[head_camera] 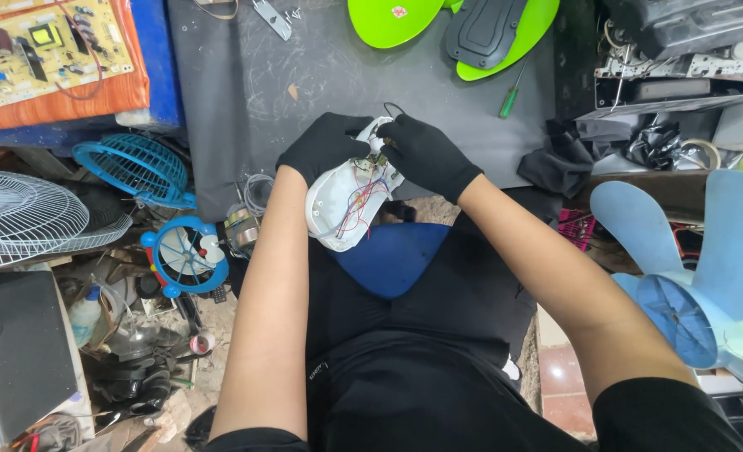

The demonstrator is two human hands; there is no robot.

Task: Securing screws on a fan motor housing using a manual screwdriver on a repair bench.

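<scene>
Both my hands wear black gloves. My left hand point(323, 146) grips the upper left side of a white plastic housing point(338, 209), opened so that red, blue and yellow wires show inside. My right hand point(426, 152) closes on the top right of the same housing, fingers at its small circuit part. I hold the housing above my lap at the near edge of a dark grey work mat point(346, 75). A blue rounded cover point(388, 255) lies on my lap just below it.
Bright green covers point(392, 21) and a green-handled screwdriver point(509, 99) lie on the mat. A yellow circuit board point(45, 42) sits far left. Blue fan grille point(141, 167), white fan guard point(28, 213), and small blue fan point(187, 255) crowd the left; light blue fan blades point(698, 268) stand right.
</scene>
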